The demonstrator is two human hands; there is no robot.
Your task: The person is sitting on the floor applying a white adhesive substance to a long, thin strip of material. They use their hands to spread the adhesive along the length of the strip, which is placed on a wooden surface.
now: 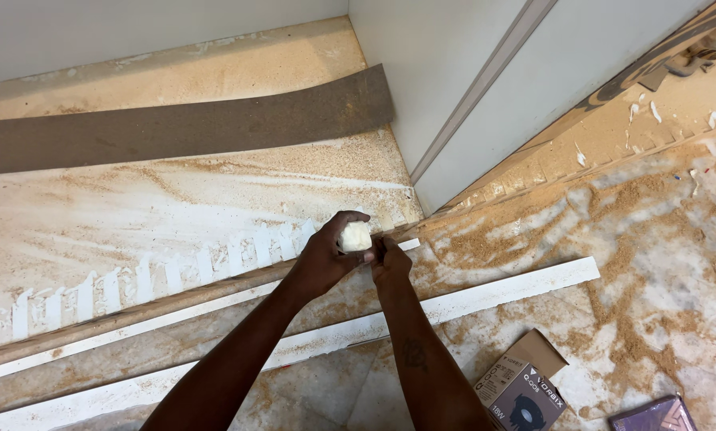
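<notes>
near: two small cardboard boxes, dark box with open flap (520, 389) and purple box (655, 415), lie on the dusty marble floor (653, 263). two long white strips (485, 299). mid: left hand (323, 257) clamps the pale putty lump (355, 236); right hand (390, 259) pinches at it, hands together over the board edge. judgement: small pinches pressed flat would work best. far: one brown sandpaper strip (182, 128) on the sawdust-covered board (174, 207).

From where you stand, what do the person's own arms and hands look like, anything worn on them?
Both forearms are bare, with no sleeves in view. The left hand and right hand wear no gloves, rings or watch that I can see. A small dark marking, perhaps a tattoo, shows on the right forearm. Light dust clings to the fingers.
</notes>
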